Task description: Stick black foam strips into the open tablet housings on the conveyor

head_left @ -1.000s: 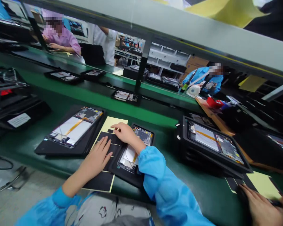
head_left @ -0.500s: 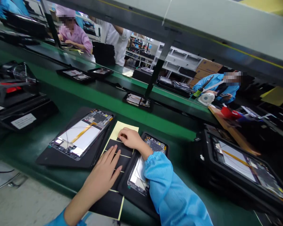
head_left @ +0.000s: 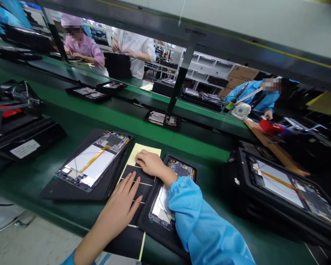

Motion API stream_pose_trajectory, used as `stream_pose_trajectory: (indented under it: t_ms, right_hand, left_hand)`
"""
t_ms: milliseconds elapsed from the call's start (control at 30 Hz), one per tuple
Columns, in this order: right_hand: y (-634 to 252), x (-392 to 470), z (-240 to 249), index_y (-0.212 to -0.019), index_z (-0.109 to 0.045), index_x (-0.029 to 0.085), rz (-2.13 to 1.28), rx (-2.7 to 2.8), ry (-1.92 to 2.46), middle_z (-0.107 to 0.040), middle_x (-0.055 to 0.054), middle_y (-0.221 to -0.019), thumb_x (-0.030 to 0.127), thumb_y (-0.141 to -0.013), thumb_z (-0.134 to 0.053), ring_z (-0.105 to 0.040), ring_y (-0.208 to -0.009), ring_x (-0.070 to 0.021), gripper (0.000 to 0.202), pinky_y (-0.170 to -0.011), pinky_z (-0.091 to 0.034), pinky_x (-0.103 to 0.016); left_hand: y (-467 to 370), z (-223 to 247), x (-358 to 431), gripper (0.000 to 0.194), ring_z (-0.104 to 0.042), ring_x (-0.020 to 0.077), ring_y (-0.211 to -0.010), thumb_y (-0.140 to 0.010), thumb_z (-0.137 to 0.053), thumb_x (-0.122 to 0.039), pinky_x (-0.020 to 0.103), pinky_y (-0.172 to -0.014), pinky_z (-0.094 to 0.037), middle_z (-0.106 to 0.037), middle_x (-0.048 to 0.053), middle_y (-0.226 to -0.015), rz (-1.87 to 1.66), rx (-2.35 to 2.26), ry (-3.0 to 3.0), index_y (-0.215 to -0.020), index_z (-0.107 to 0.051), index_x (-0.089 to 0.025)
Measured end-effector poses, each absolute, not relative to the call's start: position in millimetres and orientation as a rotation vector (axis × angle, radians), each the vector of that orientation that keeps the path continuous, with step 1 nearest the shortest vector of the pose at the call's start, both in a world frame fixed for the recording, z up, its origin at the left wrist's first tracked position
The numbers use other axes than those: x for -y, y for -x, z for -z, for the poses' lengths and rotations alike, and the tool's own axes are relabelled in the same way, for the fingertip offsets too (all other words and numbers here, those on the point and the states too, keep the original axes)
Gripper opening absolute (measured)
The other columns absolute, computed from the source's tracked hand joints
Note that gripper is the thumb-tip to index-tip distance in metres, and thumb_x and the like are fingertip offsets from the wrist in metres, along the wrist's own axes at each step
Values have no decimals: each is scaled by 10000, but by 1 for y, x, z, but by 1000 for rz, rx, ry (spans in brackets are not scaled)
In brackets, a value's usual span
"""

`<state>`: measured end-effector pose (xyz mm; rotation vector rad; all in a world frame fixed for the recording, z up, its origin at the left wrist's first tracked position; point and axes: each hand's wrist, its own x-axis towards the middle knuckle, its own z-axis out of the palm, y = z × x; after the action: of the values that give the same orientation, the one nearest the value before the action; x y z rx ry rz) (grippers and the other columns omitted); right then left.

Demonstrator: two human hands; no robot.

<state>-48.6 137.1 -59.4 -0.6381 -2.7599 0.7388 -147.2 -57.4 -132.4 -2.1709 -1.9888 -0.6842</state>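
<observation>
Left hand [head_left: 120,208] flat, fingers spread, pinning yellow-backed sheet [head_left: 139,176]; right hand [head_left: 151,163], fingers curled, picking at black pad. Most pads unpeeled; near opened tablet [head_left: 171,195] awaits.

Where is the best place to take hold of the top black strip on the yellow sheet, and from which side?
Probably its far left corner, from the far side. The black strip lies flat on the yellow sheet, where the right hand touches that edge; the left hand presses the strips below.
</observation>
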Motion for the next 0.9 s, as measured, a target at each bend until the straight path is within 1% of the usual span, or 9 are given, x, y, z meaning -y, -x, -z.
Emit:
stream_pose_trajectory:
  t_ms: [167,300,367,467,600,700,767,833,900]
  right_hand:
    - [49,-142,64,-874,-576,205,-877,2604,635,-593,-7,-936,106,-942,-544,-567,-822,-150,124,-780,-443,-255]
    - [52,-151,57,-875,-549,194,-958,2364,734,-590,-13,-884,163,-976,-471,-584,-809,-146,131,-741,-490,-246]
    - [41,-154,43,-939,-560,184,-966,2228,795,-622,-48,-963,189,-990,-434,-617,-878,-156,136,-746,-515,-249]
    - [-5,-149,11,-1097,-590,187,-950,2052,828,-645,-92,-1184,251,-1012,-430,-631,-1114,-172,192,-885,-536,-272]
    - [-97,-108,-15,-1409,-532,277,-915,1808,757,-544,-74,-1504,324,-1015,-504,-495,-1418,-192,399,-1113,-463,-353]
    - [-145,-60,2,-1522,-431,309,-857,1641,945,-531,-92,-1539,330,-1004,-548,-488,-1444,-231,531,-1119,-473,-423]
    - [-162,-27,28,-1540,-408,288,-813,1527,1098,-595,-117,-1470,323,-999,-565,-551,-1388,-244,565,-1086,-503,-431]
    - [-168,3,56,-1534,-411,261,-775,1440,1201,-661,-123,-1372,302,-1003,-562,-615,-1306,-234,554,-1062,-519,-418]
    - [-169,28,78,-1515,-427,254,-742,1424,1241,-703,-107,-1288,262,-998,-565,-655,-1230,-221,535,-1066,-516,-413]
  left_hand:
    - [148,133,57,539,-440,340,-1450,-1059,-405,-397,505,-1108,-501,-449,183,-1575,676,1967,2158,-1516,-481,-121]
    - [150,138,55,551,-438,337,-1456,-1062,-401,-399,509,-1113,-499,-438,180,-1584,681,1971,2165,-1547,-444,-140]
    - [155,137,56,555,-445,330,-1455,-1064,-399,-397,503,-1114,-502,-442,180,-1582,667,1954,2195,-1562,-424,-153]
    - [164,120,62,567,-501,326,-1415,-1067,-405,-419,479,-1064,-549,-472,191,-1557,617,1868,2260,-1562,-414,-144]
    - [155,68,59,528,-496,315,-1420,-1066,-428,-398,464,-1078,-546,-486,145,-1558,612,1638,2469,-1535,-447,-157]
    - [122,36,37,419,-548,242,-1369,-1070,-406,-267,399,-1129,-505,-590,97,-1470,606,1251,2802,-1459,-543,-192]
    - [95,32,14,418,-562,241,-1347,-1055,-392,-181,422,-1140,-486,-617,95,-1437,547,1016,2977,-1430,-574,-198]
    - [75,38,-12,376,-573,273,-1316,-1044,-427,-179,458,-1112,-494,-625,117,-1412,515,914,3069,-1365,-623,-186]
    - [64,48,-36,321,-582,273,-1271,-1053,-446,-215,442,-1071,-506,-636,139,-1358,518,882,3154,-1284,-665,-176]
